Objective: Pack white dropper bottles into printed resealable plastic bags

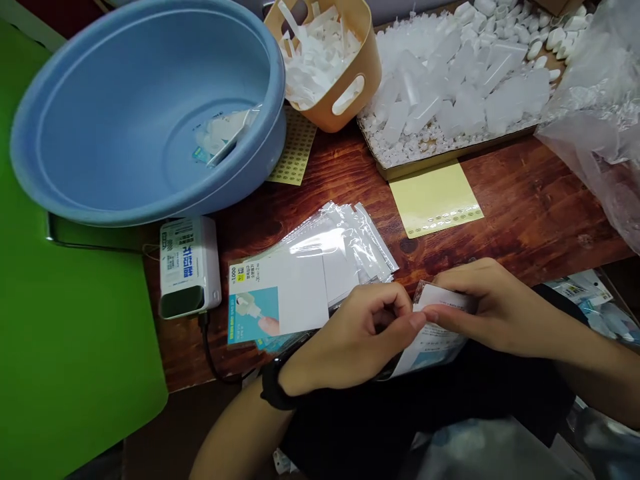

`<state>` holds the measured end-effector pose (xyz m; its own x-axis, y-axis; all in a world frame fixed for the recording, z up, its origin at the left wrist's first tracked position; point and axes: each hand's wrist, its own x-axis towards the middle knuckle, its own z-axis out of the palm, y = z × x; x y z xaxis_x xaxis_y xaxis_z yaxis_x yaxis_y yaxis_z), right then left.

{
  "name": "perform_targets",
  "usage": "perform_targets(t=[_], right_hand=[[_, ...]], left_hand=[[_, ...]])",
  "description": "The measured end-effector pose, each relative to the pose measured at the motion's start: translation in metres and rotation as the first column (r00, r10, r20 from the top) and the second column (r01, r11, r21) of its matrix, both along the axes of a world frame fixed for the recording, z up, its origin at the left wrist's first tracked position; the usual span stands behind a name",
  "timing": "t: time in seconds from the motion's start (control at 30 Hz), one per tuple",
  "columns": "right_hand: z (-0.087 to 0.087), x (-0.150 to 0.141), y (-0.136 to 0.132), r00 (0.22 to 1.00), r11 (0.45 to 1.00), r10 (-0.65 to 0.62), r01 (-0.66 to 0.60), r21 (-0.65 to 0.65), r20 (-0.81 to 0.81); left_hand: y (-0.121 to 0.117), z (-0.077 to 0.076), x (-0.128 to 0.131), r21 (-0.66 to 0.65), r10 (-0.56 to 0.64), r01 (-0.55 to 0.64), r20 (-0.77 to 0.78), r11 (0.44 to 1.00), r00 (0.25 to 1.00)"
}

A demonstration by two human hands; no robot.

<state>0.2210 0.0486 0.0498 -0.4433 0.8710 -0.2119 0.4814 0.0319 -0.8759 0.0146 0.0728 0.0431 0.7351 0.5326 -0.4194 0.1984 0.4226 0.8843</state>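
Note:
My left hand (357, 333), a black band on its wrist, and my right hand (493, 310) meet at the near edge of the wooden table. Their fingertips pinch the top of a small clear plastic bag with a printed white card inside (430, 337). The bag's lower part is partly hidden behind my fingers. Just left of my left hand lies a loose stack of clear bags and white cards (310, 267), with a blue-printed card on its near side (247, 313).
A blue plastic basin (125, 113) holding a small packet stands at the left, beside a tan basket (357, 73) of white plastic pieces. Behind lie a tray (450, 150) of white parts, yellow sticker sheets (435, 200), a white power bank (189, 267), and a clear plastic sack (595, 127) at the right.

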Motion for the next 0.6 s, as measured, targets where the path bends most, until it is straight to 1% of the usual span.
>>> perform_targets(t=[0.07, 0.13, 0.23, 0.3, 0.37, 0.4, 0.47, 0.53, 0.6], right_hand=[[-0.001, 0.0, 0.001, 1.0, 0.999, -0.002, 0.002, 0.036, 0.005], [-0.003, 0.0, 0.002, 1.0, 0.999, 0.007, -0.007, 0.048, 0.003], [-0.007, 0.0, 0.003, 1.0, 0.999, 0.029, -0.029, 0.038, -0.008], [-0.009, 0.001, 0.004, 0.999, 0.999, 0.038, -0.037, 0.021, -0.019], [-0.009, 0.002, 0.006, 0.999, 0.999, 0.046, -0.046, -0.02, -0.03], [-0.009, 0.003, 0.007, 0.998, 0.997, 0.056, -0.058, -0.048, -0.042], [-0.007, 0.007, 0.01, 0.992, 0.989, 0.07, -0.083, -0.122, -0.105], [-0.006, 0.011, 0.012, 0.977, 0.978, 0.028, -0.071, -0.196, -0.21], [-0.006, 0.015, 0.013, 0.948, 0.957, -0.075, -0.019, -0.29, -0.309]], left_hand=[[0.0, -0.002, 0.002, 0.05, 0.008, -0.006, -0.031, 0.999, 0.999], [0.002, -0.004, 0.002, 0.158, -0.009, 0.018, -0.056, 0.987, 0.998], [0.004, -0.003, 0.001, 0.354, -0.044, 0.071, -0.085, 0.933, 0.995], [0.003, -0.002, 0.001, 0.432, -0.063, 0.096, -0.091, 0.897, 0.994], [0.003, -0.001, 0.001, 0.448, -0.074, 0.105, -0.085, 0.888, 0.994], [0.002, -0.002, 0.0, 0.441, -0.07, 0.099, -0.082, 0.892, 0.994], [0.002, -0.003, -0.005, 0.397, -0.022, 0.05, -0.074, 0.917, 0.997], [0.002, -0.003, -0.012, 0.324, 0.079, -0.056, -0.061, 0.944, 0.995], [0.002, -0.004, -0.021, 0.259, 0.203, -0.186, -0.04, 0.948, 0.978]])
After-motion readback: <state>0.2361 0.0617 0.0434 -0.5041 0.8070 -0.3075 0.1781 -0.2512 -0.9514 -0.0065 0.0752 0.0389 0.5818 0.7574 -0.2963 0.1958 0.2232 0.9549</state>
